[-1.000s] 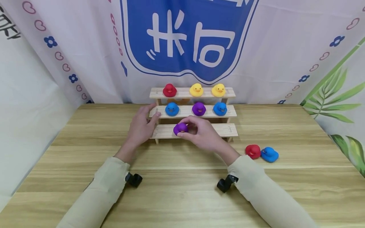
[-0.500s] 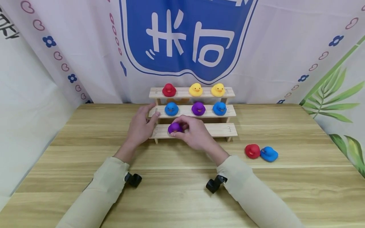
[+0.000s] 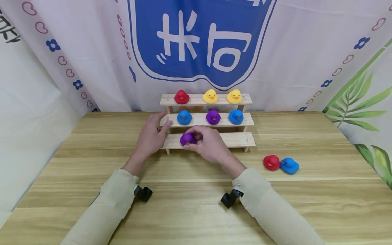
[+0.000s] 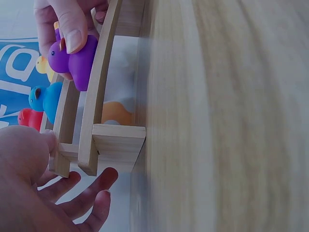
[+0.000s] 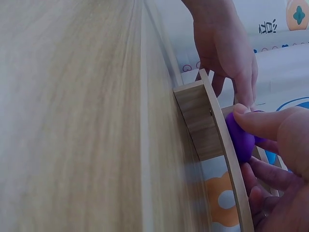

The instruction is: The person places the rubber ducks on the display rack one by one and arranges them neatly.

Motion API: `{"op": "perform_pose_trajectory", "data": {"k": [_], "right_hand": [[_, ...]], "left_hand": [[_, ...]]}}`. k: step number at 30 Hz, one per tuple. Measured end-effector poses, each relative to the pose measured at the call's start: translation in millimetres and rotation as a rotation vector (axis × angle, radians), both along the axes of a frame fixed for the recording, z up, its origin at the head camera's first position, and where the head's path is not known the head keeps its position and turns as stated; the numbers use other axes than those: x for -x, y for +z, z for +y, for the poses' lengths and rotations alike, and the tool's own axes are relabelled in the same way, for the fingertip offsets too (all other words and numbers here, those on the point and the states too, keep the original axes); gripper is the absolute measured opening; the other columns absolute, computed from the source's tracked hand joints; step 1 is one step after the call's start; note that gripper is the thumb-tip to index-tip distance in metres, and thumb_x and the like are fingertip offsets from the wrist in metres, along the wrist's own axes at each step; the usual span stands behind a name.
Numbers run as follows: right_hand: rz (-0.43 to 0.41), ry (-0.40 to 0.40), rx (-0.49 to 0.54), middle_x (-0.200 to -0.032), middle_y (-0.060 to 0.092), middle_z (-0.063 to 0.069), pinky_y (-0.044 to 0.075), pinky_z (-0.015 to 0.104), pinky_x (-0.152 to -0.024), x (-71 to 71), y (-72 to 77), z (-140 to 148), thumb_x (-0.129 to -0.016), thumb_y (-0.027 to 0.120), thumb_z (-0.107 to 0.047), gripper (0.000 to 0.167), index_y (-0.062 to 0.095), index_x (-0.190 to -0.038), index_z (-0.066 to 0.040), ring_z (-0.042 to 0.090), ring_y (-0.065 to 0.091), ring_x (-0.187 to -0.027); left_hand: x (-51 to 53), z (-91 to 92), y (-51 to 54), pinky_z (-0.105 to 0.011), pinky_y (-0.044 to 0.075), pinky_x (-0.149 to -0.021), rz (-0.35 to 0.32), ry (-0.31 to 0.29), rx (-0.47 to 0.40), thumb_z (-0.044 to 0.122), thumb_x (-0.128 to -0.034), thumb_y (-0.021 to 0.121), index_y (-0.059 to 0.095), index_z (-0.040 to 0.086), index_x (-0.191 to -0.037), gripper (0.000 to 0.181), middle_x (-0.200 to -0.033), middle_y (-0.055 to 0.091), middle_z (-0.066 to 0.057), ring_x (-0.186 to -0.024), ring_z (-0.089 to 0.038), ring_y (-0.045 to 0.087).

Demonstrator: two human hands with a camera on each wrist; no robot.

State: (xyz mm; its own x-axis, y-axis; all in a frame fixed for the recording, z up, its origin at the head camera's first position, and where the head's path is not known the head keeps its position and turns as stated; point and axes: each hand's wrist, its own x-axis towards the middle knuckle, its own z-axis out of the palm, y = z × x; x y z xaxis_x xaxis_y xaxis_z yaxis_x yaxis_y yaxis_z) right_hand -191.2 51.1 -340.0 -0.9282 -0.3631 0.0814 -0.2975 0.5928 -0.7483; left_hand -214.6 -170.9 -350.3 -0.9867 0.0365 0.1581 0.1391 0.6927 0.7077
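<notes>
A three-tier wooden display stand (image 3: 235,140) bears several rubber ducks. My right hand (image 3: 209,143) pinches a purple rubber duck (image 3: 187,139) between thumb and fingers, at the left part of the lowest tier. In the left wrist view this purple duck (image 4: 79,60) sits against the tier board, upright. My left hand (image 3: 151,136) holds the stand's left end, thumb on the middle tier and other fingers around the end, some of them loose in the left wrist view. On the middle tier stand a blue duck (image 3: 184,117), a purple duck (image 3: 213,117) and another blue duck (image 3: 236,117).
The top tier carries a red duck (image 3: 181,97) and two yellow ducks, one at the middle (image 3: 210,96) and one at the right (image 3: 234,97). Right of the stand, a red duck (image 3: 271,163) and a blue duck (image 3: 289,165) lie on the wooden table (image 3: 190,214). A printed curtain (image 3: 101,51) hangs behind.
My right hand has shifted a little left along the lowest tier with the purple duck, then stayed nearly still over the last half second. The left hand keeps its place.
</notes>
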Motion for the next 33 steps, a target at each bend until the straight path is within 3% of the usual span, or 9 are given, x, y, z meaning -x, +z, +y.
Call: {"op": "perform_pose_trajectory", "data": {"k": [8, 17, 27, 33], "right_hand": [[0.002, 0.016, 0.000, -0.129, 0.074, 0.002, 0.058, 0.042, -0.103, 1.1, -2.0, 2, -0.088, 0.089, -0.028, 0.038, 0.074, -0.122, -0.021, 0.021, 0.067, -0.112], [0.002, 0.035, -0.003, -0.130, 0.073, 0.003, 0.058, 0.042, -0.103, 2.9, -2.5, 5, -0.088, 0.089, -0.028, 0.041, 0.073, -0.126, -0.021, 0.022, 0.068, -0.113], [-0.047, 0.057, -0.007, -0.124, 0.073, -0.001, 0.057, 0.039, -0.103, 4.5, 2.8, 11, -0.088, 0.090, -0.026, 0.047, 0.072, -0.131, -0.023, 0.020, 0.068, -0.112], [-0.086, 0.065, 0.000, -0.131, 0.072, -0.003, 0.058, 0.040, -0.103, 2.6, 7.0, 20, -0.088, 0.089, -0.026, 0.054, 0.067, -0.137, -0.023, 0.020, 0.068, -0.115]], "left_hand": [[0.2, 0.5, -0.3, -0.059, 0.046, -0.118, -0.002, 0.004, 0.005, 0.038, -0.1126, 0.050, 0.042, 0.012, -0.163, 0.057, -0.165, 0.044, -0.018, -0.139, -0.039, 0.053], [-1.0, 1.8, 1.5, -0.057, 0.052, -0.110, -0.020, 0.011, -0.001, 0.039, -0.1128, 0.049, 0.041, 0.013, -0.163, 0.057, -0.165, 0.043, -0.018, -0.127, -0.038, 0.058], [0.7, -0.1, 0.8, -0.058, 0.050, -0.113, -0.004, 0.006, -0.001, 0.038, -0.1122, 0.051, 0.043, 0.013, -0.163, 0.057, -0.164, 0.045, -0.018, -0.132, -0.038, 0.057], [0.5, -0.8, -0.6, -0.058, 0.048, -0.116, -0.005, 0.005, -0.002, 0.040, -0.1122, 0.051, 0.042, 0.013, -0.163, 0.058, -0.164, 0.045, -0.017, -0.133, -0.038, 0.055]]}}
